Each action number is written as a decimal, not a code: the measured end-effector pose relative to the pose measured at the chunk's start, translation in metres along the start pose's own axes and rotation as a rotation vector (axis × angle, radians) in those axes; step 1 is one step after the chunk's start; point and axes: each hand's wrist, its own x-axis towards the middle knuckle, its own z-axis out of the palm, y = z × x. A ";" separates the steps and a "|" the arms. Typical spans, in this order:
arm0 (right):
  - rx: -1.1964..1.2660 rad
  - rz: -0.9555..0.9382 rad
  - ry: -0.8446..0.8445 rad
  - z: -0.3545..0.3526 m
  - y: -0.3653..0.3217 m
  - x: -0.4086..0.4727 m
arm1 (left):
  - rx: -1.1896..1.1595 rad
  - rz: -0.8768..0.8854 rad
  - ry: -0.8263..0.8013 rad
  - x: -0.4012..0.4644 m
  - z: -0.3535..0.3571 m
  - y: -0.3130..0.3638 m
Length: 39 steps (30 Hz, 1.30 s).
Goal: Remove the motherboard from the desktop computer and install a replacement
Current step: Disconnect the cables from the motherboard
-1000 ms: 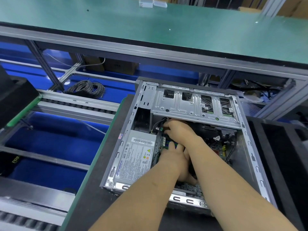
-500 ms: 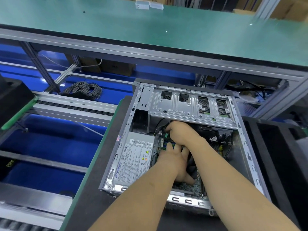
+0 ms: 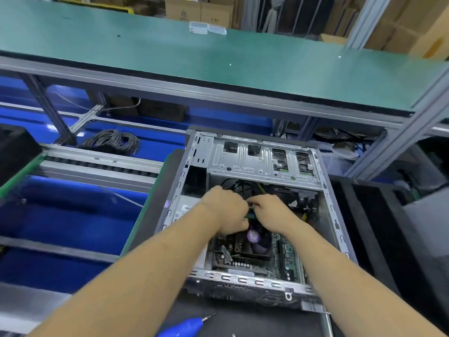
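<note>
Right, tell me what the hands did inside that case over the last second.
The arms uncrossed: the left hand came up off the motherboard to the cable bundle, where the right hand meets it, both working the wires. The CPU cooler is now uncovered. A blue screwdriver shows at the bottom as the camera tipped. The computer case stayed put.

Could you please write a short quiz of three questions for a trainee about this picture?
1. True or false: the motherboard still lies inside the computer case.
2. Where is the blue electric screwdriver? A) inside the case B) in front of the case, near the person C) on the green shelf
3. What do the left hand and right hand work on together?

Key: 1 true; 2 B; 3 a bundle of cables above the motherboard.
</note>
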 end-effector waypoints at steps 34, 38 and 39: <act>-0.412 -0.398 -0.170 0.012 -0.039 -0.017 | -0.264 -0.230 0.425 -0.023 0.042 -0.054; -0.445 -0.361 -0.156 0.024 -0.039 -0.017 | -0.276 -0.233 0.421 -0.022 0.042 -0.055; -0.435 -0.326 -0.162 0.026 -0.042 -0.014 | -0.280 -0.234 0.419 -0.023 0.042 -0.054</act>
